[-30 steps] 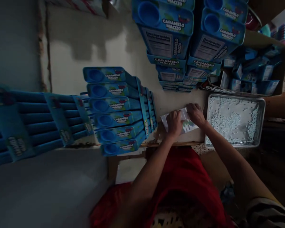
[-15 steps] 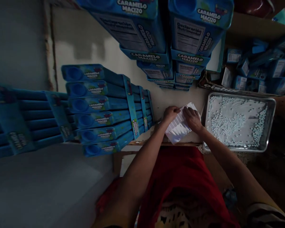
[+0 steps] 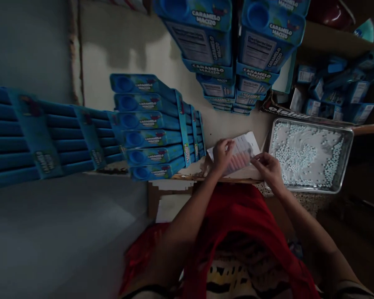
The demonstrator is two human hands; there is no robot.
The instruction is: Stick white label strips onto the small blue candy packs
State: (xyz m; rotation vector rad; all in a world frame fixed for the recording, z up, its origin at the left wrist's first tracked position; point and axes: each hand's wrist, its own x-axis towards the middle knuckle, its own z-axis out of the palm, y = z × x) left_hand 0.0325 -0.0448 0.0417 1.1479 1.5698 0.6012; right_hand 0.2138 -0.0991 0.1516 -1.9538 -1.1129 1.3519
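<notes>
A flat white card (image 3: 251,140) bearing a row of pinkish, ridge-like strips lies tilted on the table near its front edge. Over the card's left part is my left hand (image 3: 222,157), its fingers curled and thumb close to the forefinger; whatever may be between them is hidden. My right hand (image 3: 270,169) pinches at the card's right edge with thumb and forefinger. Just right of that hand stands a metal tray (image 3: 344,166) holding many small pale-blue pellets (image 3: 299,155).
Bundled blue candy boxes (image 3: 143,120) form a stack on the left, with more banded boxes (image 3: 62,133) beyond. Tall blue box stacks (image 3: 258,50) rise behind the card. A cardboard carton (image 3: 286,111) of loose blue boxes sits at the back right.
My right hand has moved off the card's middle to its right edge. The card's strips, white before, now look pinkish. The whole view has shifted slightly.
</notes>
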